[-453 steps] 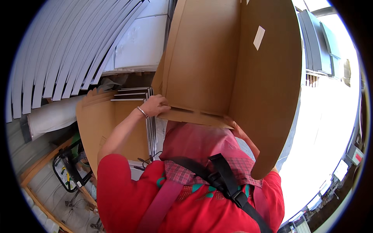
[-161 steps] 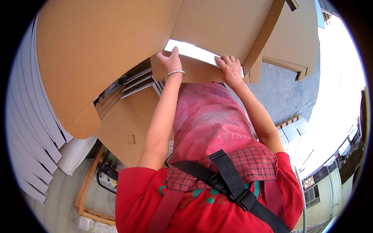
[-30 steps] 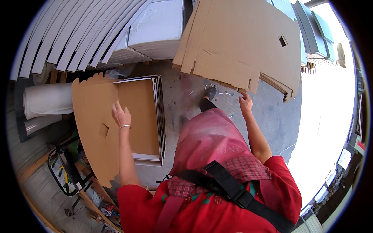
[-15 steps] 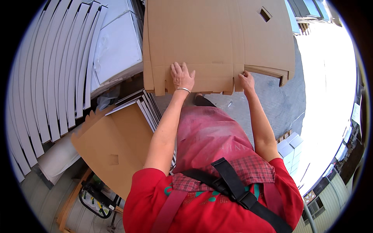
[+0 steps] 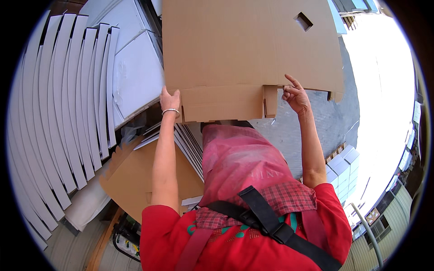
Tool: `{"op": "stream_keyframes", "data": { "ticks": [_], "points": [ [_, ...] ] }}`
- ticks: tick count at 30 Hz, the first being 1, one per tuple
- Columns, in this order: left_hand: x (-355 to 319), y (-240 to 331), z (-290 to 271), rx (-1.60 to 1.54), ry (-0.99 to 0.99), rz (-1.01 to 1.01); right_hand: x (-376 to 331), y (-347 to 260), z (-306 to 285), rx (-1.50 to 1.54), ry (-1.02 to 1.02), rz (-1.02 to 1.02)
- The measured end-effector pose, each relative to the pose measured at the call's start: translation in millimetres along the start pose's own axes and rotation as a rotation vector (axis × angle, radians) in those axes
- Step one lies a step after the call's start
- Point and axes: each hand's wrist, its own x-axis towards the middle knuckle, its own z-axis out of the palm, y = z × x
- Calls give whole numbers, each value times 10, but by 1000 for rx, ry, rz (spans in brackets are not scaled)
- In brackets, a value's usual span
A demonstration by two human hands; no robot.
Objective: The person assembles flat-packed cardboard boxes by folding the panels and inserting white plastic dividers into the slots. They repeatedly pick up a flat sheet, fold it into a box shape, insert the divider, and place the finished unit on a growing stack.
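A large brown cardboard sheet lies in front of me, with a small cut-out near its far right and a folded flap along its near edge. My left hand is closed at the sheet's near left corner, its fingertips partly hidden by the edge. Beside the notch in the near right edge, my right hand is turned partly palm up. Its index finger stretches out over the board while the other fingers bend loosely, with nothing held in them.
Long white-edged strips stand in a row at the left, beside white wrapped stacks. Another brown cardboard piece leans below my left forearm. White boxes sit on a pallet at right, on the grey floor.
My left hand has slid left from the flap to the sheet's corner. My right hand has come off the notch edge and its fingers have opened. The near flap now looks bent down.
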Motion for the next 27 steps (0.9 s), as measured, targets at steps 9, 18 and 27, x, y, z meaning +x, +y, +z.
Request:
{"op": "stream_keyframes", "data": {
  "ticks": [9, 18, 27],
  "points": [
    [585, 9, -396, 119, -187, 54, 178, 869, -45, -242, 271, -122],
    [705, 157, -907, -785, -641, 35, 323, 396, 374, -236, 241, -235],
    [362, 614, -1884, -1301, -526, 572, 252, -50, 818, 337, -103, -565]
  ]
}}
